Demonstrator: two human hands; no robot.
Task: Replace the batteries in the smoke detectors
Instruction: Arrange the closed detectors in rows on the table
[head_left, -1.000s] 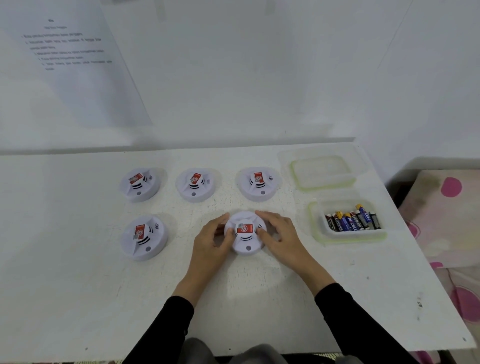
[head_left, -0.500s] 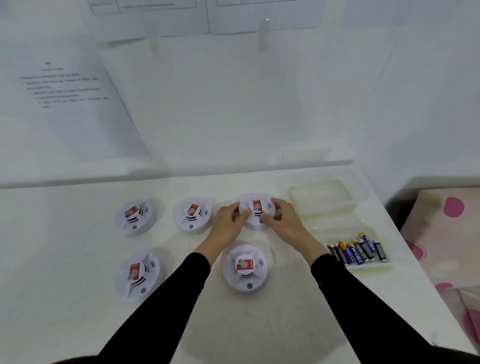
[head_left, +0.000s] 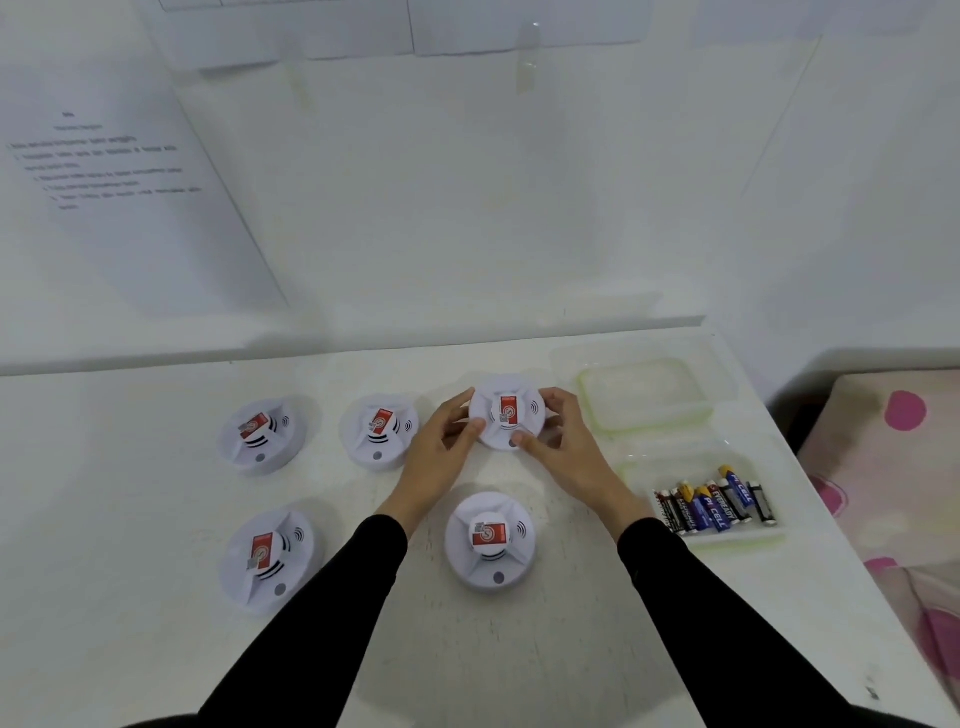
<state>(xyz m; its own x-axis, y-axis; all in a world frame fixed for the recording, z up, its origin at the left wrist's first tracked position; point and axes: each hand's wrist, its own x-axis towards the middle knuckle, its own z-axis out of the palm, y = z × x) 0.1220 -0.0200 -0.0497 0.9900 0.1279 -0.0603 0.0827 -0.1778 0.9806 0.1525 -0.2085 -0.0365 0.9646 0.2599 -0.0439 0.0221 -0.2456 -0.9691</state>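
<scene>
The round white plastic smoke detector with a red label (head_left: 508, 413), back row of the white table (head_left: 156, 649), is clasped at its rim by the left hand (head_left: 441, 447) and right hand (head_left: 563, 441), fingers curled snugly on opposite sides, probably to lift or twist it open. Right of the grip, a clear plastic tub (head_left: 644, 467) keeps batteries (head_left: 714, 501) within reach; "EVEREADY" and "PH CELL" are legible.

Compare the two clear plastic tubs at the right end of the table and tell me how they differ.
The far tub looks empty; the near tub holds a row of batteries. The far tub sits close to the wall, beside the smoke detector gripped by the left hand and right hand; the near tub sits closer to the person. Both are clear, rectangular, green-tinged and lidless.
</scene>
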